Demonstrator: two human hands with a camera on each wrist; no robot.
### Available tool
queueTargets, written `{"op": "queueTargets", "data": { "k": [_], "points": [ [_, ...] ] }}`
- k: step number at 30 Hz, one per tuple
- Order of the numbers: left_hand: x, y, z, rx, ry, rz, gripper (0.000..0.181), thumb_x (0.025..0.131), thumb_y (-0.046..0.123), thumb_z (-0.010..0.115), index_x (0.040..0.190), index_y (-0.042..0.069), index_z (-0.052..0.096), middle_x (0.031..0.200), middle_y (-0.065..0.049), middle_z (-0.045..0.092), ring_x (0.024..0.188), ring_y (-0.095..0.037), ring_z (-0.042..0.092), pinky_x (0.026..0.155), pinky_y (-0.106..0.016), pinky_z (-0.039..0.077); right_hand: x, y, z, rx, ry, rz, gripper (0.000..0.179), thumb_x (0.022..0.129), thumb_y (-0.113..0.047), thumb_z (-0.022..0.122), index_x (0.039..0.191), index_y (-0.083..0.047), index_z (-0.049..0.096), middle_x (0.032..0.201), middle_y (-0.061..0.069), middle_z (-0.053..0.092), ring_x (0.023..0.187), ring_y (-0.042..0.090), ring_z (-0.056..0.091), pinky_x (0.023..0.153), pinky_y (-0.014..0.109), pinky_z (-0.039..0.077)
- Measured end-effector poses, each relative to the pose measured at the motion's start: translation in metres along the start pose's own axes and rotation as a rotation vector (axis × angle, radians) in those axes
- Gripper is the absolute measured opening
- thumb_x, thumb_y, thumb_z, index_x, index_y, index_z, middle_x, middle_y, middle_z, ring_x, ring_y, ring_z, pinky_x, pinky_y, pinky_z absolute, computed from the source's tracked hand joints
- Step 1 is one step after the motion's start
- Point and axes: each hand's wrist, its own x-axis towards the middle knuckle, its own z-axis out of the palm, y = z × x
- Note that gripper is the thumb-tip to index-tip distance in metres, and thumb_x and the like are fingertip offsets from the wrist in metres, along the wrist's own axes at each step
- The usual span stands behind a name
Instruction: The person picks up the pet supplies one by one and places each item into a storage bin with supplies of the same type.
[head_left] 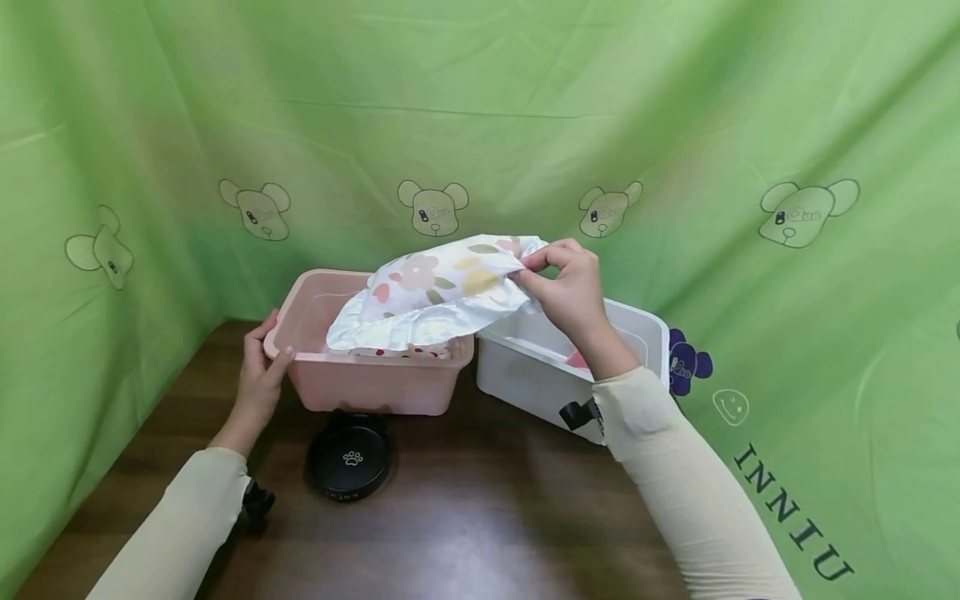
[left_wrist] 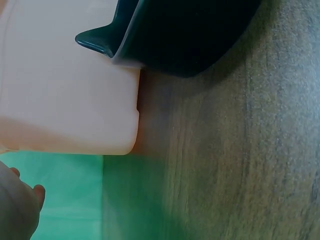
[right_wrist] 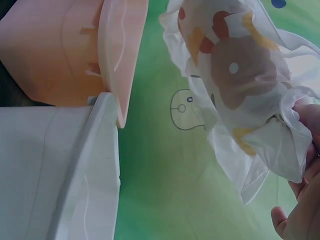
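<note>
In the head view my right hand [head_left: 570,287] pinches one corner of a small white pillow [head_left: 442,287] with a frilled edge and a flower print. The pillow hangs tilted above the pink bin [head_left: 375,387], its far end over the bin's opening. Up close in the right wrist view, the pillow's corner [right_wrist: 285,145] is bunched in the fingers [right_wrist: 312,127]. My left hand [head_left: 258,367] grips the pink bin's left rim, thumb at the front. Below the pillow, a cloth item with red spots [head_left: 420,351] shows partly inside the bin.
A white bin [head_left: 525,379] stands angled beside the pink one, with a pinkish-red item [head_left: 576,360] partly visible inside. A black bowl [head_left: 348,458] with a paw print sits before the pink bin on the wooden table [head_left: 480,517]. Green curtain [head_left: 480,142] hangs behind.
</note>
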Motion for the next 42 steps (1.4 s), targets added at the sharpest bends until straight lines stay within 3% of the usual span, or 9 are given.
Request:
{"op": "queueTargets", "data": {
  "k": [6,18,24,32,42],
  "points": [
    [0.002,0.000,0.001,-0.004,0.027,0.015,0.055,0.096,-0.004,0.054,0.146,-0.009,0.033,0.165,-0.015,0.033,0.150,-0.017,0.033,0.115,-0.015,0.031,0.016,-0.001,0.017,-0.039,-0.035,0.006,0.013,0.078,-0.016,0.085,0.082,-0.005,0.079,0.088,0.005,0.069,0.095,0.016,0.056,0.106,0.039,0.029],
    [0.005,0.001,-0.005,-0.028,0.044,0.026,0.053,0.095,-0.006,0.053,0.144,-0.010,0.034,0.164,-0.017,0.033,0.150,-0.019,0.033,0.115,-0.015,0.032,0.051,-0.006,0.072,-0.123,-0.141,-0.017,0.013,0.082,-0.021,0.085,0.081,-0.010,0.078,0.086,0.003,0.073,0.097,0.018,0.054,0.106,0.045,0.024],
    [0.006,-0.002,-0.002,-0.030,0.040,0.029,0.051,0.096,-0.007,0.054,0.143,-0.010,0.036,0.164,-0.018,0.034,0.150,-0.017,0.033,0.117,-0.016,0.031,0.057,-0.010,0.093,-0.190,-0.203,0.011,0.012,0.084,-0.025,0.084,0.081,-0.015,0.078,0.086,-0.001,0.068,0.102,0.020,0.051,0.108,0.045,0.022],
    [0.006,-0.005,0.003,-0.031,0.035,0.030,0.049,0.096,-0.006,0.055,0.141,-0.011,0.036,0.164,-0.019,0.034,0.150,-0.016,0.033,0.117,-0.016,0.030,0.061,-0.005,0.110,-0.241,-0.256,-0.005,0.010,0.084,-0.026,0.084,0.083,-0.017,0.079,0.079,-0.005,0.071,0.099,0.015,0.053,0.112,0.042,0.019],
    [0.006,-0.001,0.006,-0.003,0.033,0.033,0.051,0.095,-0.006,0.055,0.141,-0.011,0.034,0.164,-0.018,0.035,0.151,-0.017,0.032,0.117,-0.015,0.029,0.063,-0.013,0.138,-0.318,-0.357,-0.067,0.008,0.085,-0.030,0.082,0.085,-0.023,0.078,0.079,-0.013,0.073,0.097,0.011,0.051,0.113,0.042,0.018]
  ]
}}
